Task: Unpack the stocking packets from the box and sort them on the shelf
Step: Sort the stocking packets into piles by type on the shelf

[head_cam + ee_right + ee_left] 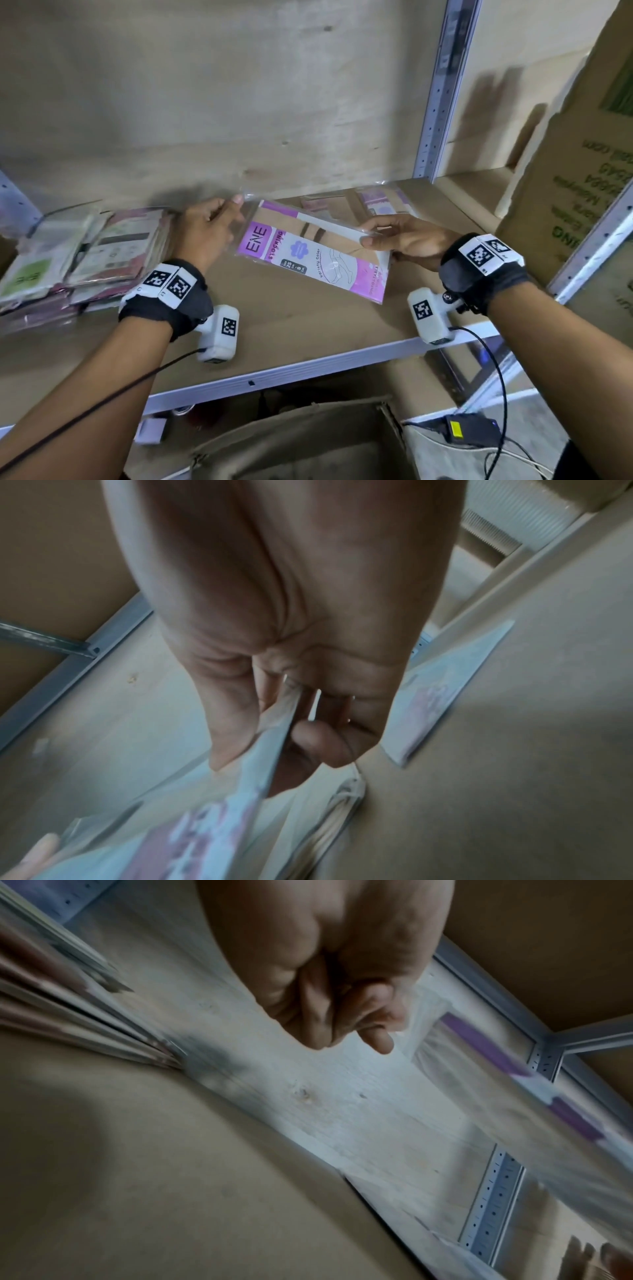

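A purple and white stocking packet (pixel 315 253) in clear wrap is held tilted just above the brown shelf board (pixel 291 325). My left hand (pixel 230 208) pinches the clear flap at its far left corner; in the left wrist view the left hand (pixel 373 1026) has its curled fingers on the packet's plastic (pixel 479 1058). My right hand (pixel 368 237) grips the right edge, thumb on top. The right wrist view shows the right hand (pixel 274 739) pinching the packet (pixel 212 831) edge-on. An open cardboard box (pixel 308 442) sits below the shelf.
A stack of several packets (pixel 78 253) lies at the shelf's left. More purple packets (pixel 380 202) lie at the back right near the metal upright (pixel 442 89). A large printed carton (pixel 582 178) stands to the right. A black charger (pixel 472 430) lies on the floor.
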`<state>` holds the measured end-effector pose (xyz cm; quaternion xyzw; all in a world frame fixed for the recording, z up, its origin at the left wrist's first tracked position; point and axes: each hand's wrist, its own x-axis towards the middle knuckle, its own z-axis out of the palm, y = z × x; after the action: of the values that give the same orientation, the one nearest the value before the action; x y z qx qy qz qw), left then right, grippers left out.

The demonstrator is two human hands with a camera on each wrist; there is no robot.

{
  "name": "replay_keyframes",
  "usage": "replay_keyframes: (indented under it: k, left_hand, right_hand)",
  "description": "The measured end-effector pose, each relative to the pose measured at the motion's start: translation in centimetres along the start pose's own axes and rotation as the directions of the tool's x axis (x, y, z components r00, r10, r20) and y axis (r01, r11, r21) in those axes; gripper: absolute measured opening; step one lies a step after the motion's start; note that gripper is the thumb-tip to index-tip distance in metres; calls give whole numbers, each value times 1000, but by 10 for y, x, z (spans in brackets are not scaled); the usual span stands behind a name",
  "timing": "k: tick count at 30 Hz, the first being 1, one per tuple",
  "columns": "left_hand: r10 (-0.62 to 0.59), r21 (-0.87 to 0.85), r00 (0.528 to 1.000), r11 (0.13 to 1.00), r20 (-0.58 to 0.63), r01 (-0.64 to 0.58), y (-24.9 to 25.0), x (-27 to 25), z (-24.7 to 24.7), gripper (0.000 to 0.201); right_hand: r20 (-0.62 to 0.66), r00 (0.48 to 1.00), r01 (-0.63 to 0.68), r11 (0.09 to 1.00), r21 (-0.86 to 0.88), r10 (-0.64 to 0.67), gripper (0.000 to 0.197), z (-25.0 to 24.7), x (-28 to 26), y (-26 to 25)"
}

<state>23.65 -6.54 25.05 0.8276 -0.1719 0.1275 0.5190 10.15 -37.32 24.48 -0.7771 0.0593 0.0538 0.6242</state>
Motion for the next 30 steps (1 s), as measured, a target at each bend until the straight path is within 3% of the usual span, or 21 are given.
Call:
replay_keyframes:
  k: [4, 8, 15, 23, 27, 30]
  left_hand:
    - [22, -17, 1000, 1000, 2, -22, 7, -2, 8, 48]
    - [-52, -85, 997, 995, 50, 57, 12, -1, 12, 51]
    - [-188, -188, 980, 962, 69, 198, 12, 0, 12, 48]
    - [-333, -430, 926, 820, 177, 378, 20, -2, 13, 52]
    - [-361, -532, 903, 730, 233, 429, 21, -4, 14, 39]
    - [-334, -538, 898, 720, 285, 439, 18, -2, 18, 45]
  right_hand:
    - [-31, 999, 10, 1000, -13, -11, 22, -7, -3, 4]
    - [-27, 999, 17, 1000, -5, -17, 8, -12, -5, 4]
    - [14, 999, 30, 999, 13, -30, 10, -17, -2, 1]
    - [22, 999, 45, 998, 44, -46, 8, -18, 3, 1]
    - [23, 997, 69, 995, 66, -70, 9, -17, 3, 2]
    - [11, 1000, 28, 997, 70, -29, 8, -20, -1, 4]
